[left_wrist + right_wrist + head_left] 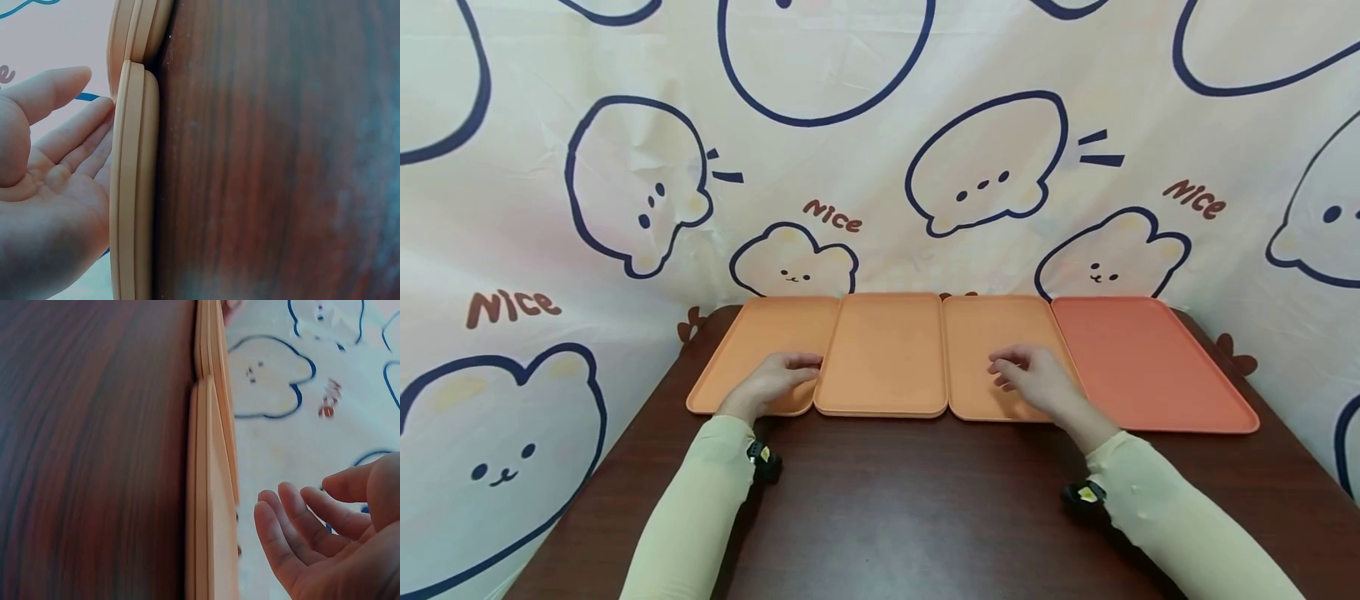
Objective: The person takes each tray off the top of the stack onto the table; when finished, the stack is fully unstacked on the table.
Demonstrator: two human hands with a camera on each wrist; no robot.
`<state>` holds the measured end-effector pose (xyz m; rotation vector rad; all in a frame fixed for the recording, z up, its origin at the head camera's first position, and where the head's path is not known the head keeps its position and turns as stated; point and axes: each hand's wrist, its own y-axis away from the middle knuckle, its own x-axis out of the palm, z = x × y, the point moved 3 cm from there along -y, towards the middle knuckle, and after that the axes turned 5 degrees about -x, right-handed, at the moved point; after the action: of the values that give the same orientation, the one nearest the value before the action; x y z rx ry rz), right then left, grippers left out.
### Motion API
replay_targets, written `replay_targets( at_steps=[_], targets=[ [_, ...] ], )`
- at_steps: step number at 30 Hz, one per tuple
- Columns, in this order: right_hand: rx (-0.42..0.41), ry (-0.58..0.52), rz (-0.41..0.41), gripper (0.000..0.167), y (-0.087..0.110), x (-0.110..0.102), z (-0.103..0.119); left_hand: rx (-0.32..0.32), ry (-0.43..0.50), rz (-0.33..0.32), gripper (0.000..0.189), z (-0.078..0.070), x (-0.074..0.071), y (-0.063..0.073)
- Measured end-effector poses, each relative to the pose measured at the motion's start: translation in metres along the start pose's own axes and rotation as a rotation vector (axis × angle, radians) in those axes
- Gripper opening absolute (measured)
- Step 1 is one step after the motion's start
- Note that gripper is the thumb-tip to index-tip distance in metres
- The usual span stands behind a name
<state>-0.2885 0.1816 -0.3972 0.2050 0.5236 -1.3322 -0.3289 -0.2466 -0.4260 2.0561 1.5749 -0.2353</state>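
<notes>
My left hand (772, 383) is over the leftmost orange tray (782, 325), its fingertips right at the seam with the second orange tray (883, 358). In the left wrist view the fingers are loosely extended along the layered rim (129, 187), thumb apart, holding nothing. Over the third orange tray (996, 321) hovers my right hand (1037, 382), casting a shadow on it. From the right wrist camera its fingers (272, 537) appear relaxed and slightly bent, nothing between them and the thumb, apart from the tray edge (209, 506). Each tray's visible surface is bare.
A coral-red tray (1150, 367) ends the row at the right. The trays stand side by side along the back of a dark brown wooden table (887, 500). Right behind it hangs a pale cloth (880, 183) printed with cartoon bears.
</notes>
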Motion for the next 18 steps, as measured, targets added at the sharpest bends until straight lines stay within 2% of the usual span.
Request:
replay_targets(
  at_steps=[8,13,16,18],
  targets=[
    [0.041,-0.014,0.064,0.035,-0.017,0.043,0.004,0.008,0.017,0.004,0.049,0.001,0.001,-0.003],
    [0.097,-0.027,0.146,0.044,-0.025,0.062,0.005,0.007,0.019,0.001,0.049,0.002,0.001,-0.003],
    [0.122,-0.006,0.193,0.029,-0.029,0.071,0.006,-0.004,0.033,0.001,0.049,0.003,0.0,-0.003],
    [0.115,0.06,0.198,0.018,-0.032,0.075,0.007,-0.009,0.044,0.0,0.049,0.004,0.0,-0.002]
  ],
)
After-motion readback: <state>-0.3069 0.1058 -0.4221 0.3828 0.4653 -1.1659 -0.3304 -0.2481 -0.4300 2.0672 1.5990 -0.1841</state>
